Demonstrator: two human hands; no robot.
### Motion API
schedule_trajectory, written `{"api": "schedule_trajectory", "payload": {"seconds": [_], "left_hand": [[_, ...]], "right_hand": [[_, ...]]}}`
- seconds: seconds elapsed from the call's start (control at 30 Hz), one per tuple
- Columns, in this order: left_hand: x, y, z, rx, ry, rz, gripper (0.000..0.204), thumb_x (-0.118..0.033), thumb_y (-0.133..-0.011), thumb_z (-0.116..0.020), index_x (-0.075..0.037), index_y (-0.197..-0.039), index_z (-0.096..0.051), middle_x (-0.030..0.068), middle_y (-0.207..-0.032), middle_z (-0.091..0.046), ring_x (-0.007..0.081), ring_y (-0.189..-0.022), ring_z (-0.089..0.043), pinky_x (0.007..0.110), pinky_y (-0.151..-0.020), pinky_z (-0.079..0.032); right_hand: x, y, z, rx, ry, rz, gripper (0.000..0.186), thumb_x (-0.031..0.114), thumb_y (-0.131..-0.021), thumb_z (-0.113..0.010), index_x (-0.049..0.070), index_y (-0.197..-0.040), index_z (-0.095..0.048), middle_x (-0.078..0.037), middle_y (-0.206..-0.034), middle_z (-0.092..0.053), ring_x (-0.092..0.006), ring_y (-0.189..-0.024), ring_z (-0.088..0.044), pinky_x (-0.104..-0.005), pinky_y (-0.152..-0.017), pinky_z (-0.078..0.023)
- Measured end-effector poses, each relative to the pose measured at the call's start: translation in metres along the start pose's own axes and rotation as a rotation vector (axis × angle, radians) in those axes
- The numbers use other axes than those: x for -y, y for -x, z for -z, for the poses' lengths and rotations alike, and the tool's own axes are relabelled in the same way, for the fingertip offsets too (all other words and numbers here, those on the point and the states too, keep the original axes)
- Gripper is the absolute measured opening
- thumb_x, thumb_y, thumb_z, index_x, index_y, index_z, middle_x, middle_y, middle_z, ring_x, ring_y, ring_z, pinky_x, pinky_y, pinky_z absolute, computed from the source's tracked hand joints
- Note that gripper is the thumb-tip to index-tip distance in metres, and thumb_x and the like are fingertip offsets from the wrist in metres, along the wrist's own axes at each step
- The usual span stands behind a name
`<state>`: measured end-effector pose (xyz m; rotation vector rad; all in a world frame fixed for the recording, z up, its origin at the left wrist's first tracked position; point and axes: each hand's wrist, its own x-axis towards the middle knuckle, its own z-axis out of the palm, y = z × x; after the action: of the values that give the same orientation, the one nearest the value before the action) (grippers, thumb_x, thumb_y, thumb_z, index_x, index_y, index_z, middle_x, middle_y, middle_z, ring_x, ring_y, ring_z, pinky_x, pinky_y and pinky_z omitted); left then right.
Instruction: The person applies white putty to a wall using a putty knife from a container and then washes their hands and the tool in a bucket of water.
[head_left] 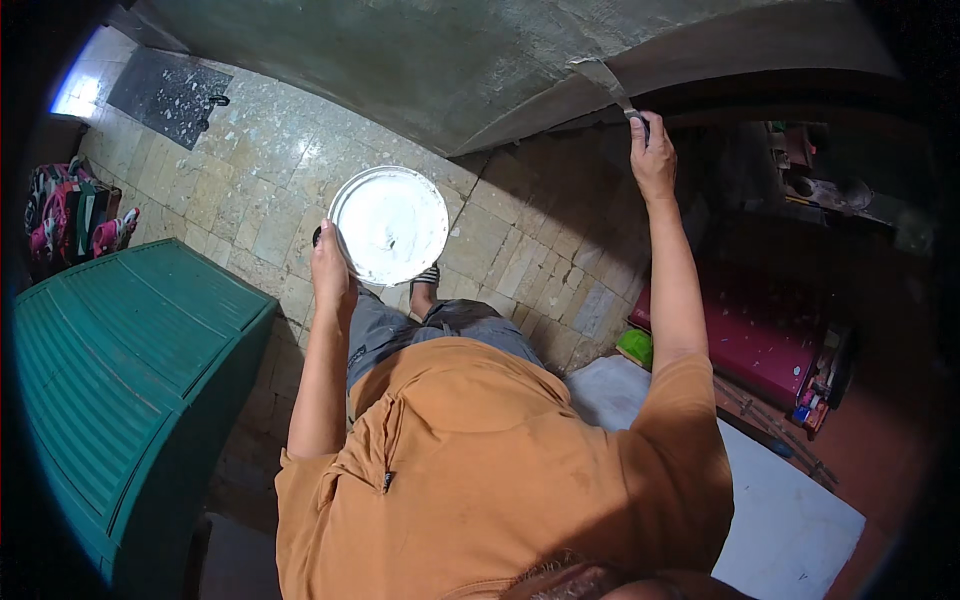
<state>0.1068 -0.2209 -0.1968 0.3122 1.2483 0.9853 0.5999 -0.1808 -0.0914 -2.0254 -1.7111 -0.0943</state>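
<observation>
My left hand (330, 268) grips the side of a round tub lid or shallow pan (389, 226) filled with white paste, held level in front of my thighs. Up and to the right, my right hand (652, 155) is closed round the handle of a putty knife (608, 82). The knife's blade lies against the grey plastered wall (420, 60), near its lower corner edge. A rough, lighter patch shows on the plaster by the blade's tip.
A green ribbed cabinet (110, 360) stands close on my left, with pink bags (70, 215) beyond it. White flecks dot the tiled floor (270, 140) and a dark mat (165, 95). To my right are a dark red case (740, 330), a green object (635, 346) and a pale board (780, 510).
</observation>
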Motion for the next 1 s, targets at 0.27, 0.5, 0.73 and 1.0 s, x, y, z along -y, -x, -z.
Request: {"api": "schedule_trajectory", "payload": {"seconds": [0.27, 0.5, 0.73, 1.0], "left_hand": [[0.006, -0.001, 0.008, -0.025, 0.010, -0.013, 0.058, -0.041, -0.106, -0.043, 0.009, -0.134, -0.050, 0.0170, -0.130, -0.060, 0.0237, -0.116, -0.061, 0.035, -0.100, -0.047], [0.002, -0.002, 0.003, -0.034, -0.023, 0.009, 0.054, -0.039, -0.107, -0.040, 0.008, -0.128, -0.056, 0.0168, -0.124, -0.063, 0.0220, -0.111, -0.063, 0.033, -0.096, -0.049], [0.003, -0.002, -0.002, -0.018, 0.014, -0.017, 0.051, -0.037, -0.107, -0.040, 0.006, -0.127, -0.057, 0.0151, -0.123, -0.064, 0.0215, -0.109, -0.063, 0.032, -0.094, -0.049], [0.010, -0.009, 0.008, -0.019, -0.073, 0.067, 0.052, -0.039, -0.107, -0.041, 0.007, -0.127, -0.056, 0.0143, -0.122, -0.064, 0.0202, -0.108, -0.063, 0.031, -0.094, -0.049]], "right_hand": [[-0.020, 0.025, 0.005, -0.008, -0.044, 0.041, 0.024, 0.028, -0.101, -0.055, 0.008, -0.115, -0.058, -0.019, -0.106, -0.068, -0.0428, -0.097, -0.064, -0.0466, -0.079, -0.051], [0.010, 0.008, -0.009, -0.041, -0.009, 0.103, 0.020, 0.024, -0.100, -0.056, 0.006, -0.111, -0.059, -0.017, -0.104, -0.067, -0.0406, -0.095, -0.064, -0.0444, -0.079, -0.051], [0.014, 0.006, 0.010, -0.103, -0.062, 0.150, 0.021, 0.024, -0.100, -0.058, 0.007, -0.111, -0.059, -0.016, -0.104, -0.068, -0.0384, -0.095, -0.066, -0.0433, -0.079, -0.053], [0.007, -0.011, 0.005, -0.046, 0.059, 0.141, 0.022, 0.025, -0.100, -0.058, 0.007, -0.111, -0.060, -0.016, -0.104, -0.068, -0.0393, -0.096, -0.065, -0.0430, -0.078, -0.053]]}}
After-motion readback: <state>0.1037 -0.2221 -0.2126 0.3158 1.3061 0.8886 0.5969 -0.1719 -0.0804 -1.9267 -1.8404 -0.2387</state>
